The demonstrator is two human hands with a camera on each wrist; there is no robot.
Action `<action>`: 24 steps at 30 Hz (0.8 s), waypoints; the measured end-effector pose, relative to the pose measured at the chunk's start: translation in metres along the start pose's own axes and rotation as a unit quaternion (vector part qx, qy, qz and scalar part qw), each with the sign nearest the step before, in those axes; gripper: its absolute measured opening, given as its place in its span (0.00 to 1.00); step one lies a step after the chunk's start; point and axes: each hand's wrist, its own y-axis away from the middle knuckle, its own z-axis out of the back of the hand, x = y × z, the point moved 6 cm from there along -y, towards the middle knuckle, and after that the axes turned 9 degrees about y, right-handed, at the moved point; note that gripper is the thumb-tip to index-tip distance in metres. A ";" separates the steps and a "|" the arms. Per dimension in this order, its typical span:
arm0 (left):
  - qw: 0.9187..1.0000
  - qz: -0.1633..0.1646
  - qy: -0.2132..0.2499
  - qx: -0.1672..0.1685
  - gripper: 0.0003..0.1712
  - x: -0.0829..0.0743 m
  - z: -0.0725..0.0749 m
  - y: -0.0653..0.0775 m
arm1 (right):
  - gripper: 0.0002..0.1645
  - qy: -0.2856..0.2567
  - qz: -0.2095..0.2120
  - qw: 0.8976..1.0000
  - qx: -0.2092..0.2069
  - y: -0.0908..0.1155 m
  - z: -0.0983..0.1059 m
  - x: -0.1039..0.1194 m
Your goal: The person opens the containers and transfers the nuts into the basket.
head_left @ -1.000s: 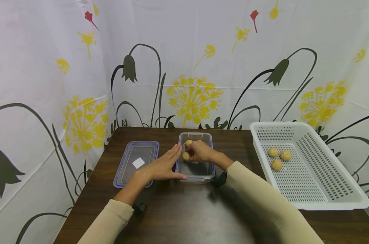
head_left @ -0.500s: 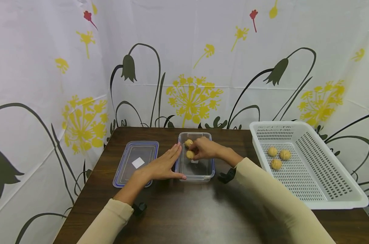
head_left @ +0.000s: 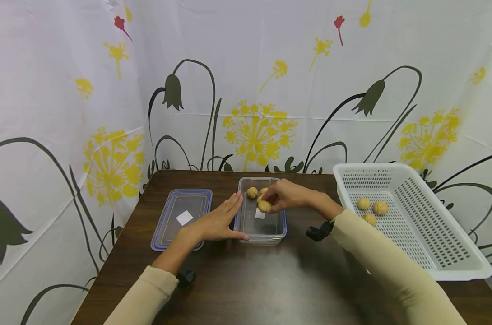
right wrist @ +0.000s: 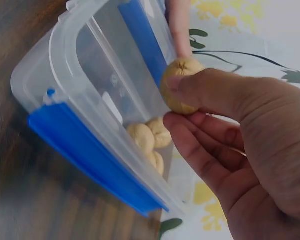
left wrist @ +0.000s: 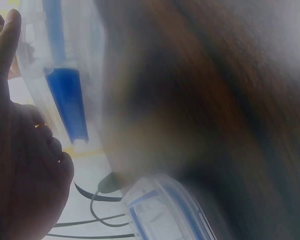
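In the head view my right hand pinches a walnut over the clear plastic food container. The right wrist view shows this walnut between thumb and fingertips, above the container's rim. Three more walnuts lie together inside, toward the far end; in the head view my right fingers partly cover them. At the container's left side, my left hand rests with straight fingers along the wall and its thumb at the near corner. A blue clip runs beside that hand in the left wrist view.
A clear lid with a blue seal lies left of the container on the dark wooden table. To the right stands a white perforated basket holding three walnuts. A flower-print curtain hangs behind the table.
My right hand has drawn back to the right and up with the walnut, uncovering others in the container. My left hand has stayed in place.
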 end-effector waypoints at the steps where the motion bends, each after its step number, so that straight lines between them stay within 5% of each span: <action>1: 1.000 0.001 0.000 0.000 0.72 0.000 0.000 0.000 | 0.21 -0.002 -0.001 1.000 0.000 0.003 0.003 0.000; 16: 1.000 -0.006 -0.001 -0.004 0.72 -0.002 0.003 0.000 | 0.22 -0.010 0.005 1.000 -0.016 0.049 0.045 -0.002; 24: 1.000 0.002 -0.011 0.007 0.73 0.001 -0.002 -0.001 | 0.23 -0.052 -0.041 0.998 -0.006 0.082 0.053 -0.016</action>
